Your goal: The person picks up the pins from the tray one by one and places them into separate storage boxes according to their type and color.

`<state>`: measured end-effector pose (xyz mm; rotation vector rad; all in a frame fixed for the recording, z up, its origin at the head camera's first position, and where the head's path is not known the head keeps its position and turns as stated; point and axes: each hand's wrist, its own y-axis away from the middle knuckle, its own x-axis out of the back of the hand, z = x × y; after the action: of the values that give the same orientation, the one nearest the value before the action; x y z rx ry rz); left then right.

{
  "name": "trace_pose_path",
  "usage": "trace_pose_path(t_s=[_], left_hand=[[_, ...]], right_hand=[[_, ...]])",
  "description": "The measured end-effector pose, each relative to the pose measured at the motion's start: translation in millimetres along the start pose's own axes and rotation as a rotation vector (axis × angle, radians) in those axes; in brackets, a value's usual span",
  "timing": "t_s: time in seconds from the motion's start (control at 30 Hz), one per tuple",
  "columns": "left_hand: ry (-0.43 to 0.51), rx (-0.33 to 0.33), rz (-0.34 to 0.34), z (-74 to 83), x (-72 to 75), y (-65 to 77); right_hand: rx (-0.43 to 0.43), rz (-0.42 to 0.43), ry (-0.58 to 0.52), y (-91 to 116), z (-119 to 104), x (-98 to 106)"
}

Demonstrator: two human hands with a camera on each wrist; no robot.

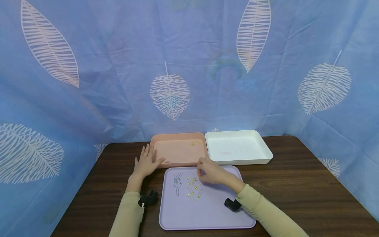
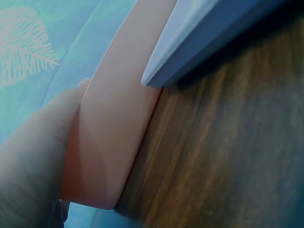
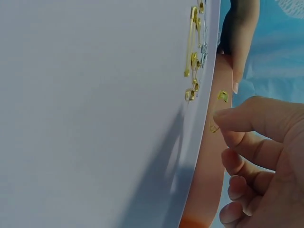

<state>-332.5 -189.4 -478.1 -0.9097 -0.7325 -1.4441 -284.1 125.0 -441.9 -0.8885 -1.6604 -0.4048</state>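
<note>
My right hand (image 1: pixel 213 171) is over the upper part of a lilac tray (image 1: pixel 204 214), thumb and forefinger pinching a gold safety pin (image 3: pixel 223 96). Below and left of it, several gold safety pins (image 1: pixel 192 193) lie scattered on that tray. A loose group of silver safety pins (image 1: pixel 177 177) lies to their left. With fingers spread, my left hand (image 1: pixel 146 165) rests at the left end of a pink tray (image 1: pixel 174 154), its thumb (image 2: pixel 42 137) touching the rim. A few gold safety pins (image 1: pixel 193 143) are inside the pink tray.
A white tray (image 1: pixel 237 146) stands right of the pink one, the two side by side behind the lilac tray. All rest on a dark wooden table (image 1: pixel 296 184). A blue curtain with leaf prints (image 1: pixel 201 92) hangs behind.
</note>
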Motion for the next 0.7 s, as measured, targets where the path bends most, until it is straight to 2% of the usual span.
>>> trace_pose_path(t_s=[0.23, 0.43, 0.7], left_hand=[[0.007, 0.002, 0.003, 0.4, 0.3, 1.1], [-0.007, 0.005, 0.01, 2.2, 1.6, 1.6], [-0.039, 0.001, 0.025, -0.8, -1.8, -1.1]], right_hand=[[-0.023, 0.06, -0.053, -11.5, -0.1, 2.4], [-0.006, 0.116, -0.071, -21.8, 3.9, 4.0], [-0.067, 0.125, -0.094, -39.3, 7.2, 6.4]])
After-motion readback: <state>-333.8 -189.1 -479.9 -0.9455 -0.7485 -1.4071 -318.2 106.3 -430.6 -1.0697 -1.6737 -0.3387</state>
